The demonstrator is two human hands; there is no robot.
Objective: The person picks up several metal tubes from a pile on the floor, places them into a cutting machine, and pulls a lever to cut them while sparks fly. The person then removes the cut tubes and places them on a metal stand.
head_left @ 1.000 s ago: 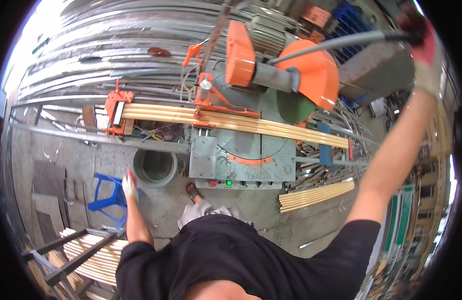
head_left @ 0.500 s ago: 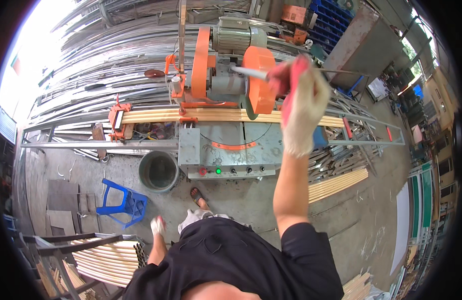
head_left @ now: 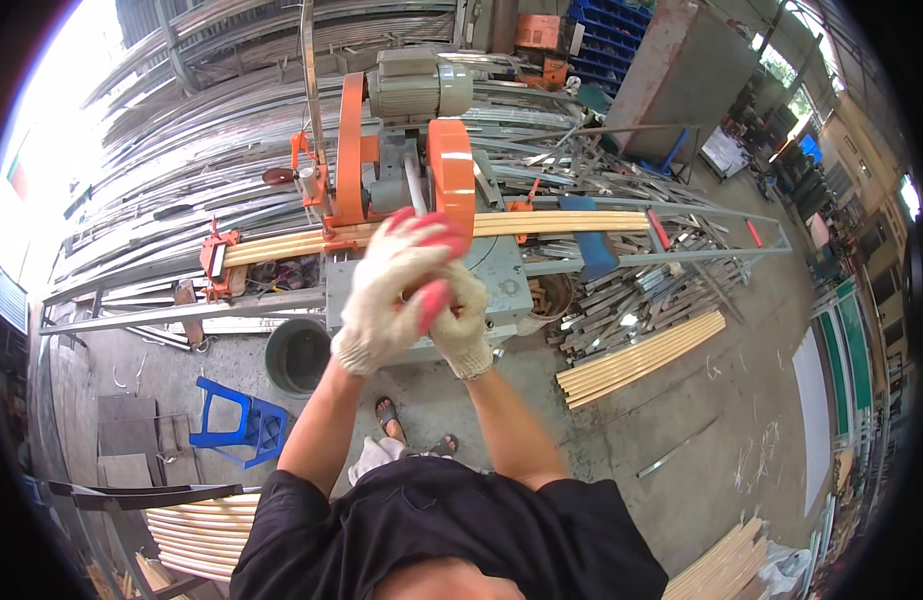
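Note:
Both my hands, in off-white knit gloves with red-coated fingers, come together in front of an orange-guarded cut-off saw (head_left: 451,180). My left hand (head_left: 381,290) is closed around the saw's pale handle (head_left: 412,180). My right hand (head_left: 459,320) is curled just below and against it, closed at the same handle; its grip is partly hidden behind the left hand. Under the saw, a row of cream-coloured tubes (head_left: 561,222) lies across the grey machine table (head_left: 501,285). An orange clamp (head_left: 218,262) sits at their left end. My hands hide the place where the blade meets the tubes.
A dark bucket (head_left: 299,355) and a blue plastic stool (head_left: 239,425) stand at the left. More cream tubes (head_left: 641,360) lie on the floor at the right, beside metal offcuts (head_left: 631,310). Long metal bars (head_left: 211,150) are piled behind the saw. A rack (head_left: 131,495) is near my left.
My left hand has come into view and onto the handle. My right arm has swung left and lower. The view has shifted, and the saw's orange guard now sits lower against the tubes.

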